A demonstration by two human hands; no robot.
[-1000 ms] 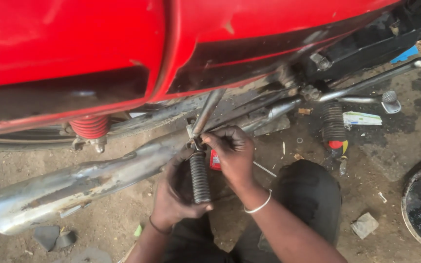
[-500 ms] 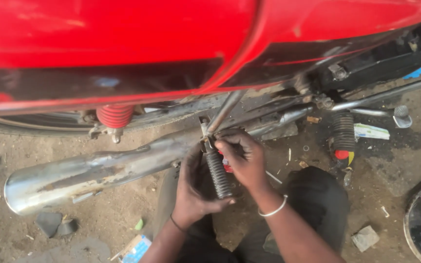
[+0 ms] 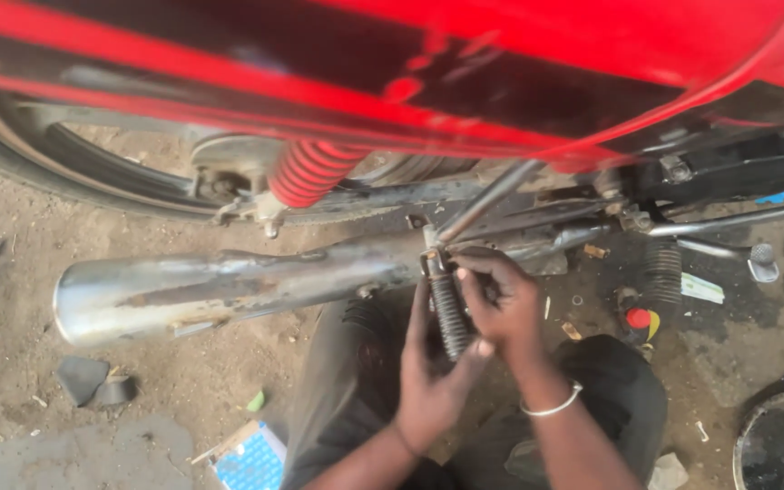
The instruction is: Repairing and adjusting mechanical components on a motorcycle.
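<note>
Head view: left hand (image 3: 428,381) and right hand (image 3: 501,304) both grip the ribbed black footpeg (image 3: 449,313) just below the chrome exhaust pipe (image 3: 229,286), fingers wrapped tight round it. Rubber sleeve over stiff metal, probably grippy and fairly heavy for its size; best held mid-length. At 11 o'clock sit the red shock spring (image 3: 310,172) and rear wheel (image 3: 93,172); at 3 o'clock a second footpeg (image 3: 662,270); the pipe crowds the upper mount.

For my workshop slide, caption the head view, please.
Both hands, left hand and right hand, grip a ribbed footpeg beside a red motorcycle's exhaust pipe.
</note>
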